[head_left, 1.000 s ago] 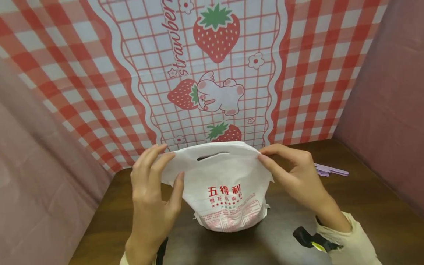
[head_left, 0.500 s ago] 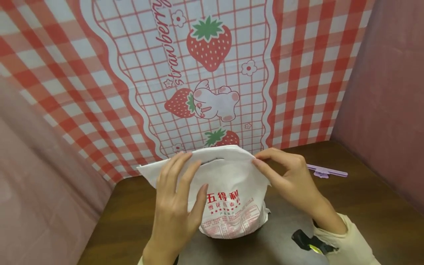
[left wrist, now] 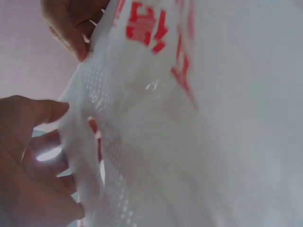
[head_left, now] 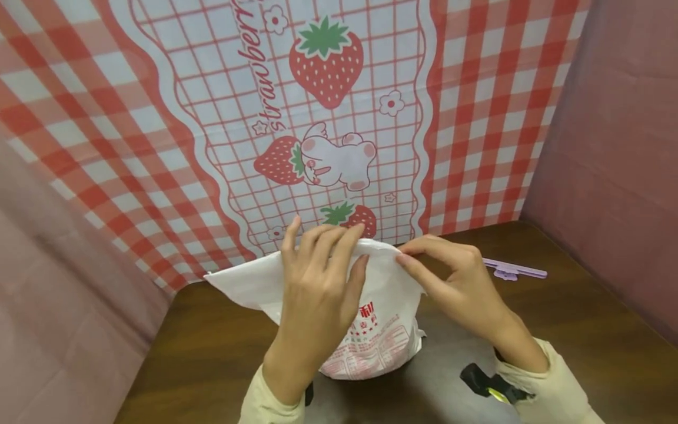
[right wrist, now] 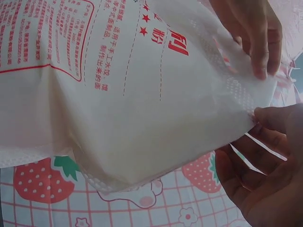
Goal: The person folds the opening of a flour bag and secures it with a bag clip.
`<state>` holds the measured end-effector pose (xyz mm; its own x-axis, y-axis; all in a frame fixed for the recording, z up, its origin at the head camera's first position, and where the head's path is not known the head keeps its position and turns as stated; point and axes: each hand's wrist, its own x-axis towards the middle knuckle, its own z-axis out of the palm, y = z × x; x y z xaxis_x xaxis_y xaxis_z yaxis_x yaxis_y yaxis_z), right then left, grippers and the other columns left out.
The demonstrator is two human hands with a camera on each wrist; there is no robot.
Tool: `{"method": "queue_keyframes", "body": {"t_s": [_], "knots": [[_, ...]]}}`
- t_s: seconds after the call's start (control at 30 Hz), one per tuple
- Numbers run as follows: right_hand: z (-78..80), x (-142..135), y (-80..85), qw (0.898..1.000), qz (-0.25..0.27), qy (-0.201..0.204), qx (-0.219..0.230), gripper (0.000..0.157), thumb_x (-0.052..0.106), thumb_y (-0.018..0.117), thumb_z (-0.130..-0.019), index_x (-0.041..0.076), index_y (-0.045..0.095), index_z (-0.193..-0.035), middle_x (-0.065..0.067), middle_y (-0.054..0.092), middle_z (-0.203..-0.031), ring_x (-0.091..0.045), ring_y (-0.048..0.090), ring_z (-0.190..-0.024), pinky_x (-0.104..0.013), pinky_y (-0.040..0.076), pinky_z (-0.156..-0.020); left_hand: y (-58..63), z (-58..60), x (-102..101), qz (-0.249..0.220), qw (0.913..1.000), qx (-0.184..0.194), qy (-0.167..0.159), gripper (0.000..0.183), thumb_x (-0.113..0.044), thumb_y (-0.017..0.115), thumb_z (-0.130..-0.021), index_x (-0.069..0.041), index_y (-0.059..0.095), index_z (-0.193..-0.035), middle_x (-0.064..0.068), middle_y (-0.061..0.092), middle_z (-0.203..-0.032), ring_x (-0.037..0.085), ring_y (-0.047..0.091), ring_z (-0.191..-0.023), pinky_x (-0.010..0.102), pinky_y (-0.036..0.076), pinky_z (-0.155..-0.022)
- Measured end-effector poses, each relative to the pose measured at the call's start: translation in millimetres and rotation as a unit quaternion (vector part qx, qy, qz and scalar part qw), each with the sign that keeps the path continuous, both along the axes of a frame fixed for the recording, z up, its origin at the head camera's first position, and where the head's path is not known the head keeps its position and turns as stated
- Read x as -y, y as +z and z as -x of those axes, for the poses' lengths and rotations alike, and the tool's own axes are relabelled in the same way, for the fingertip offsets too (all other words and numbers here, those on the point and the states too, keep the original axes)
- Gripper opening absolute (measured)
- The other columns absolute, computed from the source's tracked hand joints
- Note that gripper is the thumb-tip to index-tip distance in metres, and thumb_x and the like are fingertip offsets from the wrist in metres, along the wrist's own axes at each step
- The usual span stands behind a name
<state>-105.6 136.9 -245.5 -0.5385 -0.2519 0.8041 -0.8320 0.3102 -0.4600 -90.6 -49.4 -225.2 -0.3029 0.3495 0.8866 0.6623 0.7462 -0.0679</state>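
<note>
A white flour bag with red print stands upright in the middle of the table. My right hand pinches its top right corner between thumb and fingers. Along the top edge, near the handle slot, my left hand has its thumb on the front and its fingers over and behind the rim. In the left wrist view, the fingers of the left hand partly hide behind the bag, and skin shows through the slot. The bag's left corner sticks out unheld.
A purple bag clip lies on the brown wooden table, right of and behind the bag. A strawberry-print cloth hangs close behind. Pink curtains stand on both sides.
My left hand has shifted right along the bag's top edge, from the left corner to near the middle, exposing that corner. My right hand keeps its pinch. The view has shifted slightly.
</note>
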Motion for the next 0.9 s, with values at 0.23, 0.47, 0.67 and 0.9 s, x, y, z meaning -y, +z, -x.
{"method": "queue_keyframes", "body": {"t_s": [0.23, 0.47, 0.67, 0.9], "knots": [[1.5, 7.8, 1.0, 0.999, -0.031, 0.018, 0.005, 0.017, -0.006, 0.064, -0.076, 0.006, 0.065, -0.088, 0.000, 0.065, -0.082, -0.008, 0.058, -0.072, -0.017, 0.045, -0.061, -14.1, -4.0, 5.6, -0.061, 0.9968, -0.051, -0.007, 0.007, -0.005, 0.057, -0.080, -0.006, 0.062, -0.086, 0.003, 0.060, -0.083, 0.023, 0.052, -0.082, 0.050, 0.029, -0.092], [-0.9, 9.0, 0.4, 0.998, -0.054, 0.019, -0.015, 0.020, -0.007, 0.065, -0.074, 0.006, 0.064, -0.089, 0.002, 0.064, -0.084, -0.007, 0.059, -0.075, -0.015, 0.044, -0.065, -16.5, -9.6, 9.1, -0.063, 0.9942, -0.084, -0.021, 0.008, -0.002, 0.056, -0.078, -0.004, 0.062, -0.083, 0.004, 0.061, -0.082, 0.023, 0.053, -0.079, 0.049, 0.032, -0.086], [-0.7, 4.0, -3.5, 0.995, -0.089, 0.003, -0.047, 0.025, -0.002, 0.071, -0.070, 0.009, 0.065, -0.092, 0.006, 0.063, -0.088, -0.007, 0.058, -0.080, -0.014, 0.043, -0.072, -11.6, -9.1, 9.3, -0.065, 0.9926, -0.098, -0.031, 0.009, -0.002, 0.055, -0.078, -0.003, 0.063, -0.083, 0.005, 0.062, -0.082, 0.023, 0.055, -0.078, 0.048, 0.033, -0.084], [7.9, -5.1, -16.2, 0.991, -0.114, -0.036, -0.066, 0.023, 0.002, 0.071, -0.071, 0.014, 0.066, -0.090, 0.010, 0.062, -0.086, -0.001, 0.054, -0.075, -0.011, 0.041, -0.065, -9.5, -7.2, 6.2, -0.068, 0.9917, -0.097, -0.050, 0.008, -0.001, 0.058, -0.076, -0.002, 0.063, -0.082, 0.006, 0.064, -0.084, 0.023, 0.056, -0.081, 0.045, 0.035, -0.081]]}}
